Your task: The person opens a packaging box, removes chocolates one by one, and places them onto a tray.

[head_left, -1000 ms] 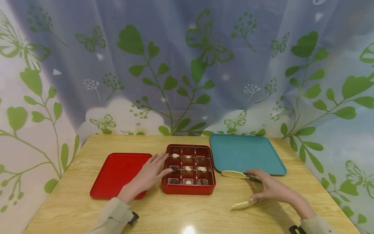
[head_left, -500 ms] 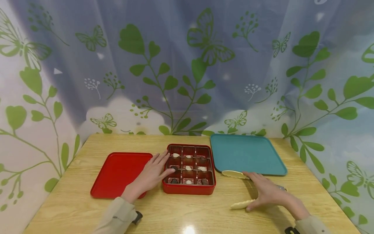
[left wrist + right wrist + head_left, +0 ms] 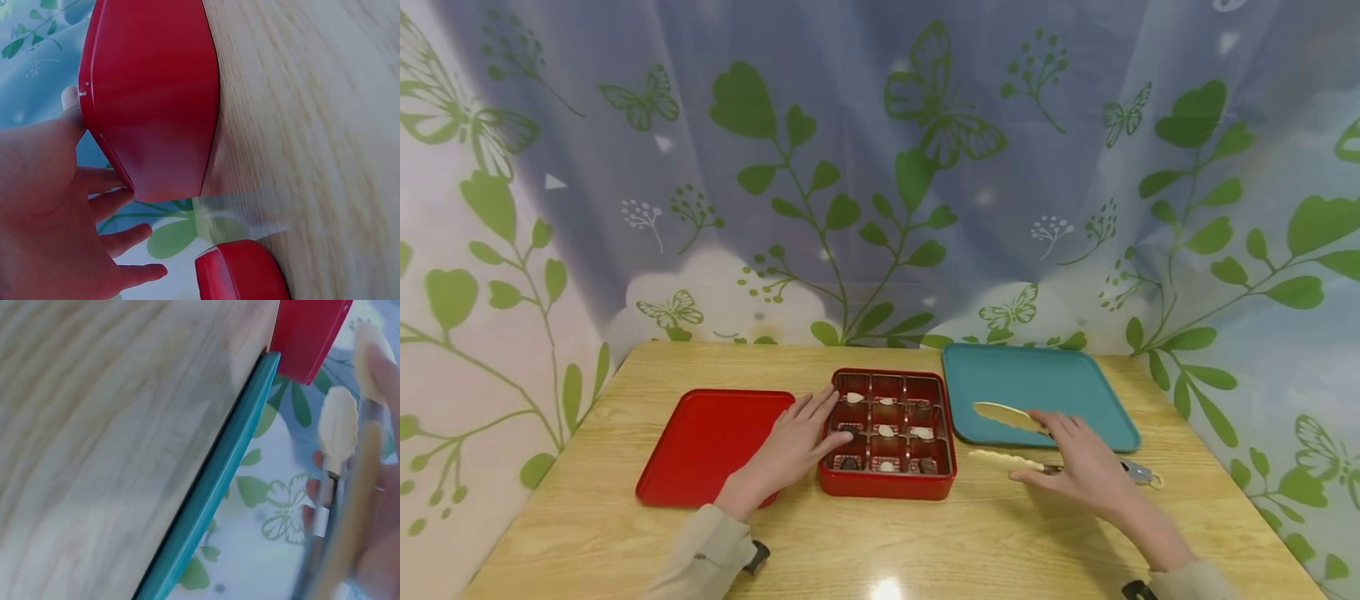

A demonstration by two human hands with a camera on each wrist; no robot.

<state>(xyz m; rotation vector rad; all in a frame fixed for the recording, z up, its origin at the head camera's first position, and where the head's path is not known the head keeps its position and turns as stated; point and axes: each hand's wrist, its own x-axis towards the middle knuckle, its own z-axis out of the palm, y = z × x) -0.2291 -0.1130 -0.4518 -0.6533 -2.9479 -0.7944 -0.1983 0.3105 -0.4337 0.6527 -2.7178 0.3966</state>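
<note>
My left hand (image 3: 784, 457) rests on the left rim of a red square box (image 3: 886, 486), fingers straight and thumb over the edge. In the left wrist view, the fingertips touch the box's red wall (image 3: 153, 106). Inside the box, a clear divided insert bears small white pieces (image 3: 886, 431) and dark pieces (image 3: 850, 463) that look like chocolates. To the right, my right hand (image 3: 1084, 462) holds a pair of tongs (image 3: 1006, 460) between thumb and fingers. The cream tips point left toward the box and stand apart, with nothing between them.
A red tray or lid (image 3: 715, 446) lies left of the box, partly under my left forearm. The teal tray (image 3: 1030, 387) lies at the back right, close to the box. Behind the wooden table (image 3: 850, 542) hangs a leaf-patterned curtain (image 3: 865, 175).
My right hand has moved the tongs up and away from the table's front, and their tips have come closer together. The left hand has stayed at the box.
</note>
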